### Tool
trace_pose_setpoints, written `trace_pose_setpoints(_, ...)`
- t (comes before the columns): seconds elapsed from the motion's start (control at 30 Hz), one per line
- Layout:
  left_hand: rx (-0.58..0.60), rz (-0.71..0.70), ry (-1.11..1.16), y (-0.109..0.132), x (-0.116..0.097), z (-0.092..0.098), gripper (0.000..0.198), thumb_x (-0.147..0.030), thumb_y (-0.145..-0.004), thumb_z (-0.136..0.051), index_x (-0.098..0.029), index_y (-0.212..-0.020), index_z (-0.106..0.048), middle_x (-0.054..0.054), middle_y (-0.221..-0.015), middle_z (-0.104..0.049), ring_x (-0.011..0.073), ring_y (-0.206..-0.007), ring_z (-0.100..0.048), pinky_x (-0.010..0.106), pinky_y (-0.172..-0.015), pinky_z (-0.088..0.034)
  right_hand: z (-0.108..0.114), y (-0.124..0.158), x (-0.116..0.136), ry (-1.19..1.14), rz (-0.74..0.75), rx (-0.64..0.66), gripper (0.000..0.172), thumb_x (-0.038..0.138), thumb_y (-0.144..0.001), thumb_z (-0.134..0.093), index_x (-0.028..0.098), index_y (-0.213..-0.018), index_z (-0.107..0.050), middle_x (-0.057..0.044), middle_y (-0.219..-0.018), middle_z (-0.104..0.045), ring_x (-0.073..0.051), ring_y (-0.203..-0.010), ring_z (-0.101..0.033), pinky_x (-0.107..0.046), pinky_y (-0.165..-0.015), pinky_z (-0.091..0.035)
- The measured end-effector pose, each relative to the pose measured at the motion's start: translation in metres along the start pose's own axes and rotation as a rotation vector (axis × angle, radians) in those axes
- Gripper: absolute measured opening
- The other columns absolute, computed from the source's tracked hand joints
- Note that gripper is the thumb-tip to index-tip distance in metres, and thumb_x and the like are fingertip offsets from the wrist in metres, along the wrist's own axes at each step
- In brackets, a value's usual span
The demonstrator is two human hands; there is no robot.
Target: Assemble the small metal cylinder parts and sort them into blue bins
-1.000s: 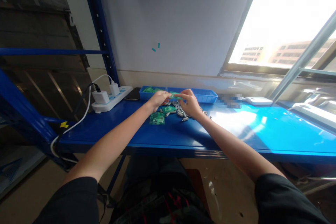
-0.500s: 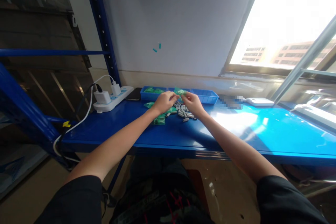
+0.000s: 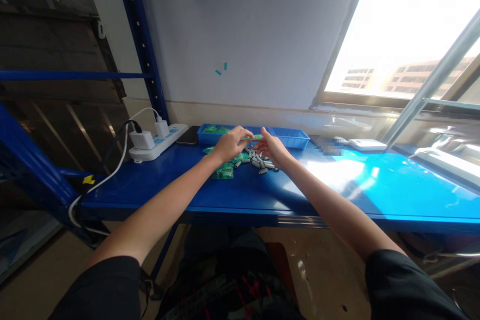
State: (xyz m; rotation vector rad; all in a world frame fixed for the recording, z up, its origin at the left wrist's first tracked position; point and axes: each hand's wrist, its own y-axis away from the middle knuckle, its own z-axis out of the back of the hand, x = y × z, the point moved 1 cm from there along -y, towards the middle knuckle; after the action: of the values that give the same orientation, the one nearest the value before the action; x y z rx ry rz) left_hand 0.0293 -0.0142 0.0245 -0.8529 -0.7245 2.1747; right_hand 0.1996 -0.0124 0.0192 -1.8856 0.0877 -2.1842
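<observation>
My left hand [image 3: 228, 143] and my right hand [image 3: 271, 147] meet over the blue table [image 3: 337, 185], both pinched on a small green circuit board [image 3: 253, 137] held between them. Below the hands lies a heap of several small grey metal parts [image 3: 260, 159]. More green boards [image 3: 225, 171] lie on the table under my left hand. Behind the hands stands a shallow blue tray [image 3: 288, 137] with green boards in its left end.
A white power strip [image 3: 156, 141] with plugged chargers and cables sits at the left, with a dark phone [image 3: 188, 135] beside it. A white flat device [image 3: 366, 144] lies at the right by the window. Blue shelf posts stand at the left.
Both hands stayed together over the parts heap; they shifted slightly, and the green board now lies flat between the fingertips. The camera view moved a little.
</observation>
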Motion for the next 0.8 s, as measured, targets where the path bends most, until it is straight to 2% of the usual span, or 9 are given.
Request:
trace_pose_setpoints(0.1,0.093,-0.074,-0.036,0.001,-0.002,-0.004,0.024,-0.032,-0.085,-0.055,-0.023,-0.104,-0.067,0.007,-0.108,-0.059,0.0209,-0.098,-0.057,0.031,-0.087,-0.044,0.002,0.000,0.001,0.023,0.064,-0.056,0.035,0.049,-0.081,-0.054,0.017,-0.068,-0.060,0.000,-0.057,-0.056,-0.011,-0.048,-0.047,-0.023,-0.044,-0.031)
trace_pose_setpoints(0.17,0.100,-0.008,0.003,0.001,-0.001,-0.007,0.030,-0.043,-0.085,-0.055,-0.020,-0.101,-0.068,0.008,-0.104,-0.061,0.0233,-0.099,-0.057,0.034,-0.091,-0.043,0.004,0.001,0.001,0.117,0.157,-0.107,0.029,0.042,-0.079,-0.059,0.018,-0.062,-0.058,0.003,-0.050,-0.048,-0.010,-0.047,-0.040,-0.023,-0.047,-0.030)
trace_pose_setpoints(0.23,0.072,0.177,0.121,-0.001,0.003,-0.010,0.044,-0.054,-0.089,-0.044,-0.017,-0.090,-0.069,0.009,-0.090,-0.065,0.0236,-0.091,-0.060,0.035,-0.086,-0.045,0.004,0.003,0.001,0.306,0.310,-0.131,0.025,0.035,-0.080,-0.058,0.018,-0.062,-0.062,0.004,-0.051,-0.047,-0.010,-0.050,-0.039,-0.024,-0.053,-0.031)
trace_pose_setpoints(0.3,0.048,0.434,0.311,-0.002,0.007,-0.010,0.059,-0.062,-0.089,-0.034,-0.016,-0.076,-0.068,0.008,-0.076,-0.066,0.0211,-0.075,-0.061,0.032,-0.071,-0.047,0.003,0.004,0.000,0.532,0.494,-0.111,0.021,0.029,-0.082,-0.054,0.020,-0.075,-0.071,0.001,-0.059,-0.055,-0.012,-0.056,-0.045,-0.025,-0.060,-0.035)
trace_pose_setpoints(0.37,0.034,0.641,0.494,-0.002,0.010,-0.009,0.057,-0.065,-0.085,-0.043,-0.015,-0.069,-0.066,0.007,-0.068,-0.065,0.0181,-0.063,-0.059,0.028,-0.057,-0.045,0.001,0.005,-0.002,0.674,0.613,-0.074,0.029,0.023,-0.083,-0.047,0.022,-0.094,-0.074,-0.001,-0.068,-0.060,-0.015,-0.061,-0.049,-0.026,-0.065,-0.038)
trace_pose_setpoints(0.43,0.005,0.737,0.582,-0.003,0.014,-0.006,0.044,-0.058,-0.076,-0.061,-0.015,-0.068,-0.065,0.005,-0.066,-0.064,0.0153,-0.056,-0.057,0.025,-0.049,-0.042,-0.002,0.005,-0.004,0.733,0.662,-0.055,0.036,0.019,-0.083,-0.044,0.023,-0.105,-0.073,-0.002,-0.071,-0.058,-0.015,-0.063,-0.050,-0.027,-0.065,-0.039)
trace_pose_setpoints(0.5,-0.066,0.764,0.576,-0.005,0.020,-0.002,0.032,-0.046,-0.071,-0.072,-0.015,-0.071,-0.064,0.003,-0.064,-0.061,0.0130,-0.052,-0.055,0.023,-0.047,-0.042,-0.003,0.005,-0.005,0.738,0.668,-0.045,0.039,0.019,-0.081,-0.046,0.021,-0.112,-0.070,-0.002,-0.072,-0.056,-0.016,-0.064,-0.050,-0.027,-0.066,-0.041)
trace_pose_setpoints(0.63,-0.319,0.790,0.500,-0.007,0.042,0.013,0.022,-0.031,-0.079,-0.066,-0.016,-0.093,-0.058,0.000,-0.072,-0.058,0.0106,-0.055,-0.058,0.023,-0.054,-0.049,-0.002,0.005,-0.003,0.696,0.643,-0.070,0.046,0.016,-0.078,-0.048,0.017,-0.122,-0.064,-0.002,-0.076,-0.057,-0.016,-0.066,-0.052,-0.027,-0.068,-0.043)
trace_pose_setpoints(0.8,-0.573,0.776,0.368,-0.001,0.072,0.040,0.033,-0.018,-0.081,-0.061,-0.019,-0.111,-0.048,-0.001,-0.076,-0.058,0.0108,-0.059,-0.061,0.022,-0.058,-0.052,0.003,0.006,0.003,0.666,0.624,-0.148,0.040,0.008,-0.071,-0.043,0.018,-0.097,-0.071,-0.001,-0.071,-0.057,-0.016,-0.067,-0.052,-0.026,-0.067,-0.040)
